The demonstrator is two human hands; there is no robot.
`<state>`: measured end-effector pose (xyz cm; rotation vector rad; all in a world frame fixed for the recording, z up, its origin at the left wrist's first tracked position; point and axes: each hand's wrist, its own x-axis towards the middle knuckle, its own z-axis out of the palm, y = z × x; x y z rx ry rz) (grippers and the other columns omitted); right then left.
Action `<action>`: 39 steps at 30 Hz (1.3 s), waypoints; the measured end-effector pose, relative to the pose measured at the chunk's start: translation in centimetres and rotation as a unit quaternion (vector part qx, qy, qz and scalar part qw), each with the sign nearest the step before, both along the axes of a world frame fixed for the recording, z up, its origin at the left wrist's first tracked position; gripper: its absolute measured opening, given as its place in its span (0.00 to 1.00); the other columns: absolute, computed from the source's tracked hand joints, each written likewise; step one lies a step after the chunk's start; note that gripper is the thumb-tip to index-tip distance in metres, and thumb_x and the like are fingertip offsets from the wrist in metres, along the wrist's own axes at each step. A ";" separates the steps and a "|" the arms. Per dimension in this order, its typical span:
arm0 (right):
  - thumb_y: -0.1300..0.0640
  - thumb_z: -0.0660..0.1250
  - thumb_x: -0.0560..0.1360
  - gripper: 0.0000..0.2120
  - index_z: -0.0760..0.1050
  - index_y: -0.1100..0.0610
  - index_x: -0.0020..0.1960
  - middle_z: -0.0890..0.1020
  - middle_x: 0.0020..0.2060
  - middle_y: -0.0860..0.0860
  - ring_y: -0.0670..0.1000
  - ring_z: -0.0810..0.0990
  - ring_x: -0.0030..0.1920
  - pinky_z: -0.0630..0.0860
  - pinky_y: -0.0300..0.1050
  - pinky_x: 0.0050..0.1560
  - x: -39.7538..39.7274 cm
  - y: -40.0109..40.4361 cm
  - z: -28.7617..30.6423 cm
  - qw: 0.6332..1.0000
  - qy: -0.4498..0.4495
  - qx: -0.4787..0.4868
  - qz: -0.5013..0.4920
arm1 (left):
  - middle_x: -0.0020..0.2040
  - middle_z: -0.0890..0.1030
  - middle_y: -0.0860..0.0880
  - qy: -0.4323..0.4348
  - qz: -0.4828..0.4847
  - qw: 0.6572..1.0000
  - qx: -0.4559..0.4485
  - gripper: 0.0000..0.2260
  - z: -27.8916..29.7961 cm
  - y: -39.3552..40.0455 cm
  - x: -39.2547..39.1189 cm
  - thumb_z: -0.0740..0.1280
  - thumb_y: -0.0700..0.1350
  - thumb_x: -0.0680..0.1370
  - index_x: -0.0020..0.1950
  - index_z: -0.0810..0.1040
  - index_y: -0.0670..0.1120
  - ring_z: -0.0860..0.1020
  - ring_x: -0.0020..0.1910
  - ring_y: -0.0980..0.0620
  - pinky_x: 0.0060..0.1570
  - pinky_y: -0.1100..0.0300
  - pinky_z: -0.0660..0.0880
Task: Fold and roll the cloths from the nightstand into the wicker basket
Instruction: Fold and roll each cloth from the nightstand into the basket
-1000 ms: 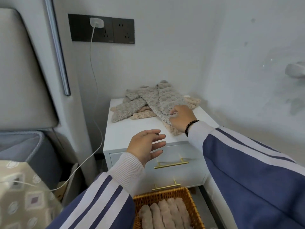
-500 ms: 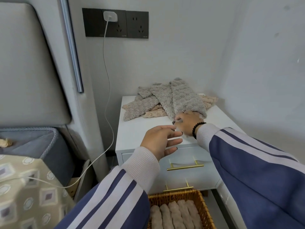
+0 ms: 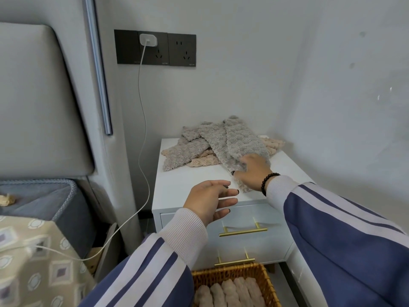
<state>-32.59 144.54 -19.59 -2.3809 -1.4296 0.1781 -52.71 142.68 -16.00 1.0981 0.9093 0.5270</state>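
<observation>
While a white charging cable [image 3: 141,120] hangs from the wall socket at the left, the left hand [image 3: 209,201] hovers over the near edge of the white nightstand [image 3: 190,180], fingers spread and loose, holding nothing. Farther right, the right hand [image 3: 254,170] lies on the grey cloth [image 3: 241,142] with its fingers curled into the near end, gripping it. That cloth tops a heap of grey and beige cloths [image 3: 197,151] at the far side of the nightstand. Down near the drawers sits the wicker basket [image 3: 225,273], with rolled cloths [image 3: 230,293] lined up inside.
</observation>
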 end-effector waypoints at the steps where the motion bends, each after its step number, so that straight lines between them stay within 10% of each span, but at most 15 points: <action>1: 0.52 0.66 0.74 0.22 0.72 0.58 0.66 0.69 0.65 0.56 0.57 0.65 0.67 0.64 0.50 0.67 -0.3 -0.3 0.5 0.999 0.011 0.030 0.001 | 0.44 0.85 0.47 -0.002 0.001 1.000 0.000 0.09 0.1 0.1 0.0 0.60 0.37 0.79 0.52 0.79 0.45 0.82 0.42 0.50 0.39 0.60 0.76; 8: 0.61 0.69 0.73 0.22 0.74 0.56 0.66 0.71 0.60 0.45 0.41 0.68 0.61 0.60 0.24 0.58 -4.6 -5.4 4.0 0.958 0.125 0.253 0.041 | 0.46 0.86 0.46 -0.021 0.021 1.000 -0.010 0.10 0.2 0.9 -0.1 0.60 0.37 0.79 0.53 0.79 0.45 0.83 0.43 0.50 0.41 0.59 0.77; 16: 0.69 0.70 0.70 0.17 0.83 0.47 0.48 0.83 0.51 0.43 0.41 0.81 0.53 0.75 0.35 0.54 -8.8 -11.0 5.1 0.891 0.298 0.330 0.087 | 0.56 0.81 0.43 -0.120 0.037 0.986 -0.110 0.15 0.0 0.8 0.3 0.60 0.54 0.81 0.60 0.76 0.45 0.81 0.52 0.41 0.53 0.44 0.77; 21: 0.71 0.69 0.71 0.15 0.85 0.52 0.42 0.84 0.40 0.42 0.36 0.77 0.36 0.71 0.29 0.41 -9.9 -14.1 4.8 0.898 0.339 0.239 0.143 | 0.54 0.81 0.41 -0.200 -0.008 0.972 -0.124 0.21 0.2 0.6 0.0 0.65 0.57 0.75 0.62 0.75 0.46 0.83 0.44 0.41 0.37 0.50 0.80; 27: 0.62 0.70 0.69 0.09 0.85 0.50 0.44 0.84 0.45 0.44 0.53 0.77 0.38 0.71 0.36 0.41 -9.4 -15.4 3.9 0.908 0.330 0.200 0.163 | 0.50 0.85 0.41 -0.137 -0.022 0.989 -0.050 0.23 -0.7 0.2 0.2 0.66 0.32 0.75 0.69 0.69 0.43 0.82 0.44 0.44 0.34 0.57 0.79; 35: 0.66 0.68 0.72 0.17 0.77 0.45 0.51 0.81 0.48 0.42 0.39 0.80 0.48 0.77 0.36 0.49 -5.7 -14.5 3.2 0.930 0.253 0.266 -0.007 | 0.41 0.84 0.43 -0.164 -0.051 0.985 0.016 0.15 -0.8 0.1 0.3 0.60 0.32 0.79 0.61 0.78 0.44 0.75 0.25 0.50 0.23 0.65 0.71; 39: 0.63 0.70 0.72 0.28 0.67 0.39 0.63 0.72 0.61 0.38 0.38 0.71 0.61 0.69 0.37 0.61 -4.7 -13.7 3.5 0.950 0.195 0.240 0.035 | 0.47 0.85 0.43 -0.161 -0.103 0.981 0.046 0.12 -0.6 -0.4 0.3 0.62 0.33 0.77 0.57 0.81 0.42 0.84 0.40 0.49 0.38 0.60 0.82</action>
